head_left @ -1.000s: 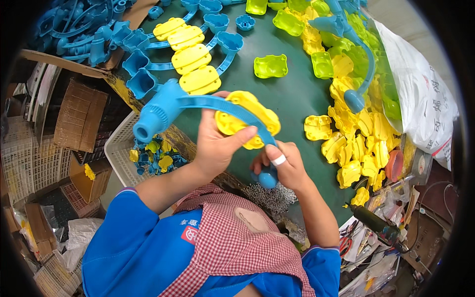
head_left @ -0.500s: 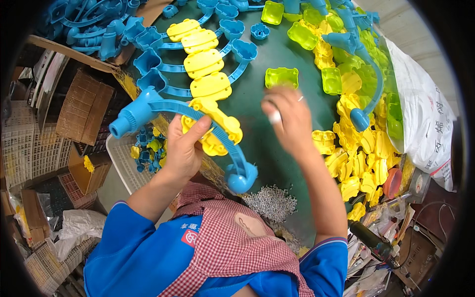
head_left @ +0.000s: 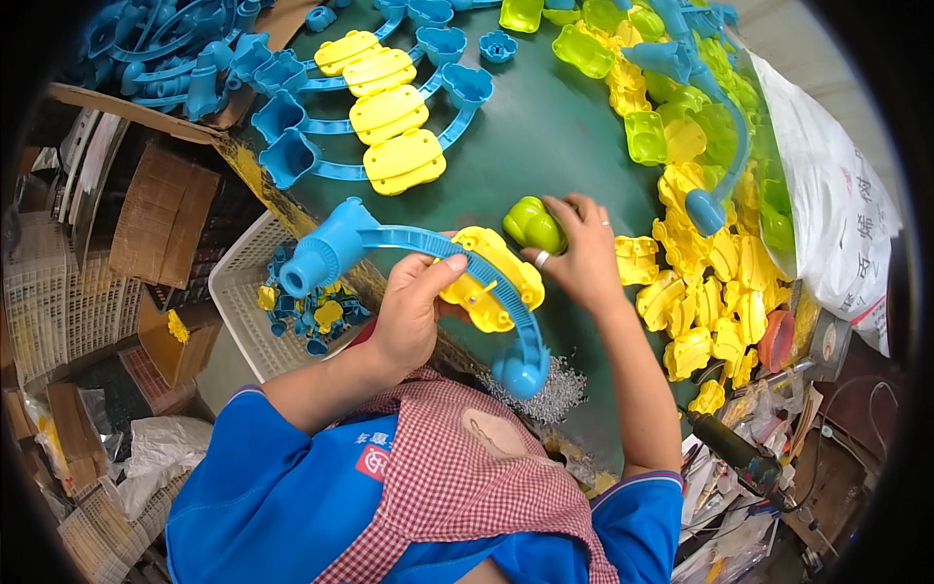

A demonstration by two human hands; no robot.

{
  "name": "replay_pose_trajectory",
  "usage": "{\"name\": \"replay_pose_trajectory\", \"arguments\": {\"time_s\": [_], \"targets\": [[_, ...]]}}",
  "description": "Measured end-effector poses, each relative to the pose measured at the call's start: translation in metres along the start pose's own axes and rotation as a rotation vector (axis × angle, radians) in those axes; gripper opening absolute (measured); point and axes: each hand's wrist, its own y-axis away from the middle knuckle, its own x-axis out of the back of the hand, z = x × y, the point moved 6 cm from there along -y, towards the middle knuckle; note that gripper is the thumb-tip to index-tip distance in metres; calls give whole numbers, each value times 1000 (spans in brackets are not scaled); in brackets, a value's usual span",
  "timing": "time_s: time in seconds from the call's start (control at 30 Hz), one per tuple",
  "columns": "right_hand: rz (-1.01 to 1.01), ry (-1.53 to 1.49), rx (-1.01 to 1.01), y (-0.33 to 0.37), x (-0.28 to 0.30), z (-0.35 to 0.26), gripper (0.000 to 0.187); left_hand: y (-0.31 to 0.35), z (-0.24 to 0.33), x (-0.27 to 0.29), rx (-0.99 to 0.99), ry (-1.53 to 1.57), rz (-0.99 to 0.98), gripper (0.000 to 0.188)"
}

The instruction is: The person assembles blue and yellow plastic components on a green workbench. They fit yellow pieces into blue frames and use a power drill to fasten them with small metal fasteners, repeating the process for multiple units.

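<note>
My left hand (head_left: 407, 316) is closed around a blue curved plastic arm (head_left: 397, 237) and the yellow plastic shell (head_left: 520, 274) set against it. The blue arm has a wide stepped tube at its left end and a rounded knob at its right end. Close by, the fingers of my right hand (head_left: 591, 255) grip a lime-green plastic shell (head_left: 531, 226), its bulging side showing, just above the green tabletop (head_left: 506, 146). Farther off, a row of yellow shells (head_left: 405, 161) lies across several blue curved arms (head_left: 336, 127).
Yellow shells (head_left: 691, 234) and lime-green shells (head_left: 720, 146) are heaped at the right beside a white sack (head_left: 827, 185). Blue parts (head_left: 185, 58) fill a carton at the upper left. Small screws (head_left: 555, 391) lie at the near edge. A power screwdriver (head_left: 730, 450) and crate (head_left: 233, 292) flank the table.
My right hand has picked up the lime-green shell and brought it nearer. My left hand has shifted right and slightly down with the blue arm and yellow shell.
</note>
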Motion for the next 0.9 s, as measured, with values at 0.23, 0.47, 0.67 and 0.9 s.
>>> {"name": "replay_pose_trajectory", "arguments": {"time_s": [0.23, 0.47, 0.67, 0.9], "targets": [[544, -302, -80, 66, 61, -10, 62, -8, -16, -22, 56, -57, 27, 36], [569, 40, 44, 103, 90, -54, 63, -14, -47, -76, 114, -49, -214, 47], [560, -373, -68, 110, 81, -37, 66, -12, -39, -90, 108, -158, -364, 43], [278, -770, -212, 97, 58, -47, 64, -6, -15, -58, 22, -178, -300, 45]]}}
